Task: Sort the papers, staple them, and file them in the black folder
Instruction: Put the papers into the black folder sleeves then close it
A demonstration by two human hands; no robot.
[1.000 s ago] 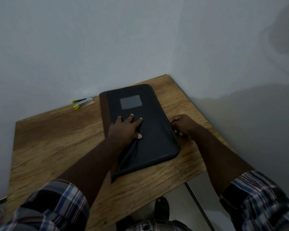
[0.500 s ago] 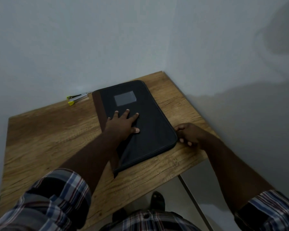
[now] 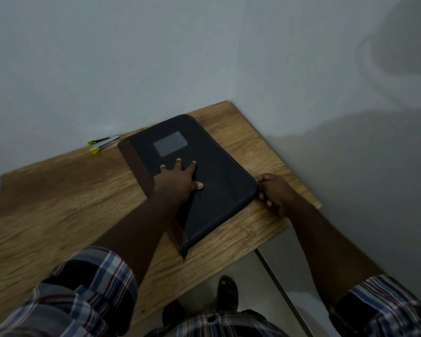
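Observation:
The black folder [image 3: 219, 181] lies closed on the wooden table [image 3: 58, 210], with a brown spine along its left side and a grey label window near its far end. My left hand [image 3: 178, 181] rests flat on the cover, fingers spread. My right hand [image 3: 275, 190] pinches the folder's rim at its near right corner. No papers are visible.
A small stapler [image 3: 102, 143] with yellow-green tips lies at the back of the table against the wall, left of the folder. Grey walls meet in a corner behind the table. The table's right edge runs just beyond my right hand. My sandalled foot [image 3: 227, 293] shows on the floor below.
My right hand has slid along the folder's right edge from its middle toward the near right corner. My left hand has stayed flat on the cover.

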